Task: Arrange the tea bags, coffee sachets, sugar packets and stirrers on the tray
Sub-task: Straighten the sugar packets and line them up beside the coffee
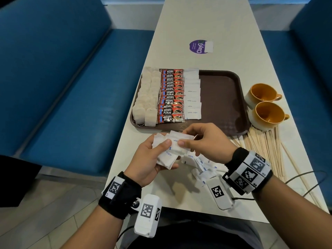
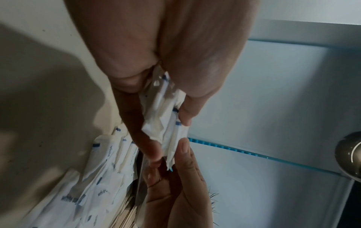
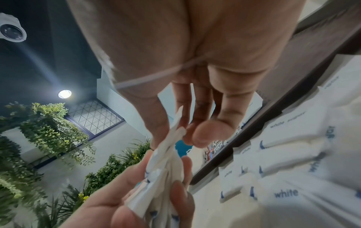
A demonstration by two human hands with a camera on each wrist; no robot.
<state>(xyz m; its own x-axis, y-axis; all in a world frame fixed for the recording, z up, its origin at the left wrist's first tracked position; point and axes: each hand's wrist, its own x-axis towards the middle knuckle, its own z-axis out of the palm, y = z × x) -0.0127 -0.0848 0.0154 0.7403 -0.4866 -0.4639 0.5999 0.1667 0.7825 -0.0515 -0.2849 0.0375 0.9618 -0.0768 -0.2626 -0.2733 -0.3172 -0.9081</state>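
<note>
Nearest the viewer, loose sugar packets [image 1: 203,168] lay scattered on the counter [image 1: 206,22] under the right wrist. Just above them the left hand [image 1: 152,157] gripped a fanned stack of sugar packets [image 1: 167,157], thumb on top and fingers curled beneath. The right hand [image 1: 206,142] pinched the topmost packet [image 1: 181,139] of that stack between thumb and forefinger. The stack was uneven, so a pull on one packet would probably drag its neighbours out and spill them onto the counter. To the right, the wooden stirrers [image 1: 265,150] lay loose beside the tray [image 1: 222,97], not yet placed. On the tray, rows of tea bags [image 1: 147,99], coffee sachets [image 1: 171,96] and placed sugar packets [image 1: 193,92] overlapped closely; a careless set-down could likely disturb the sugar row. Two cups [image 1: 265,105] stood just beyond the tray's right rim, where a reach for the stirrers might knock them.
</note>
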